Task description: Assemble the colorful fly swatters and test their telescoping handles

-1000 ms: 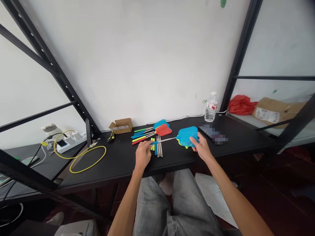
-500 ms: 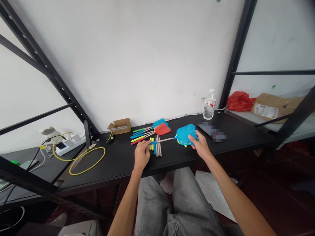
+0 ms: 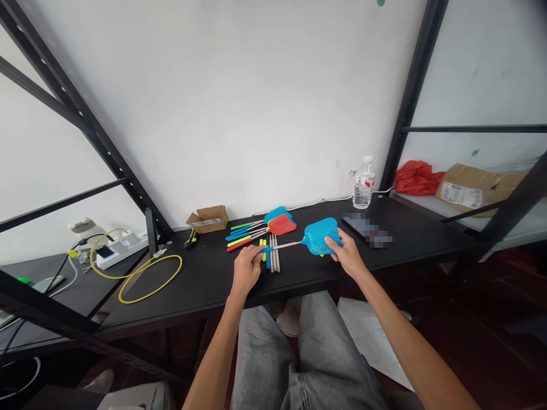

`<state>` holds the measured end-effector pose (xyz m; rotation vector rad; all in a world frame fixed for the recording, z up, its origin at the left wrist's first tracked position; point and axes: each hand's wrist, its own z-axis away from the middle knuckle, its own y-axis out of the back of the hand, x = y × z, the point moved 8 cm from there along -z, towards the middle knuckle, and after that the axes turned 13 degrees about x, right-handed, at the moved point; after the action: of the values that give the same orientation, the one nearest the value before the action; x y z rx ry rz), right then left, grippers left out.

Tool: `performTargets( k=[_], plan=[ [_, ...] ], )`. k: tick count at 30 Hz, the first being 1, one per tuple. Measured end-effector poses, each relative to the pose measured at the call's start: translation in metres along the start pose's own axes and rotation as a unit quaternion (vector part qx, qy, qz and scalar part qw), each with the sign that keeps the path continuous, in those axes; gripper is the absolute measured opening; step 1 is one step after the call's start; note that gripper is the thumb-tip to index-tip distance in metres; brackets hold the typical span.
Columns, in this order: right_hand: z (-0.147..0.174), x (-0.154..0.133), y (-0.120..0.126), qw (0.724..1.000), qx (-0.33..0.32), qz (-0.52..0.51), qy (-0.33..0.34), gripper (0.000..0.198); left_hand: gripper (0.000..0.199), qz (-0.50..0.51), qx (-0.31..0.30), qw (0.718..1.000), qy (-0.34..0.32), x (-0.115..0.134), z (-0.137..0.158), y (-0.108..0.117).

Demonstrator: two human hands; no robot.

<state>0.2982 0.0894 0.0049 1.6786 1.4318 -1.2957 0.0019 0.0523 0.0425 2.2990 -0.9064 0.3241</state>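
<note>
A blue fly swatter [image 3: 318,234] with a metal rod is held level between both my hands above the black table. My left hand [image 3: 248,265] is closed round its blue handle. My right hand [image 3: 347,253] pinches the far side of the mesh head, thumb on top. A bit of yellow-green shows beneath that head, mostly hidden. Below the rod lie several metal rods [image 3: 274,259] side by side, beside yellow and blue handles [image 3: 264,253] partly covered by my left hand. Behind them rests a pile of fly swatters, a red one [image 3: 282,225] on top.
An open cardboard box [image 3: 208,219] stands near the wall, with a black and yellow tool [image 3: 191,239] by it. A yellow cable [image 3: 179,273] loops on the left. A water bottle [image 3: 363,185] and a blurred phone-like object [image 3: 366,230] are on the right.
The swatter's head has shifted slightly left and down with my right hand, hiding more of the yellow-green piece beneath. My left hand keeps its hold on the handle.
</note>
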Motion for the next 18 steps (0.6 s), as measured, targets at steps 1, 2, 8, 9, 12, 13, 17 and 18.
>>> performTargets(
  k=[1, 2, 8, 9, 12, 13, 17, 18],
  plan=[
    [0.0002, -0.0006, 0.0, 1.0, -0.001, 0.004, 0.002, 0.031, 0.029, -0.003, -0.002, 1.0, 0.001, -0.0004, 0.0001, -0.0004],
    [0.0004, -0.0011, 0.0, 1.0, -0.001, 0.007, 0.003, 0.031, 0.029, -0.007, -0.004, 1.0, 0.002, -0.0007, 0.0002, -0.0007],
    [0.0002, -0.0015, -0.001, 1.0, -0.007, 0.008, 0.006, 0.031, 0.029, -0.012, -0.006, 1.0, -0.004, -0.0004, 0.0, -0.0008],
    [0.0002, -0.0013, -0.0011, 1.0, -0.008, 0.007, 0.006, 0.031, 0.029, -0.012, -0.007, 1.0, -0.004, -0.0002, 0.0, -0.0005],
    [0.0007, -0.0012, -0.0013, 1.0, -0.012, 0.008, 0.008, 0.031, 0.029, -0.02, -0.009, 1.0, -0.007, 0.0011, 0.0001, 0.0001],
    [0.001, -0.001, -0.0011, 1.0, -0.011, 0.009, 0.006, 0.031, 0.028, -0.025, -0.012, 1.0, -0.009, 0.002, 0.0004, -0.0001],
    [0.0019, 0.0001, -0.0001, 1.0, -0.003, 0.025, -0.002, 0.033, 0.025, -0.038, -0.032, 0.999, -0.008, 0.0049, 0.002, -0.0034],
    [0.0019, 0.0004, -0.0002, 1.0, -0.002, 0.027, -0.004, 0.034, 0.024, -0.039, -0.036, 0.999, -0.005, 0.0037, 0.0018, -0.0039]
  ],
)
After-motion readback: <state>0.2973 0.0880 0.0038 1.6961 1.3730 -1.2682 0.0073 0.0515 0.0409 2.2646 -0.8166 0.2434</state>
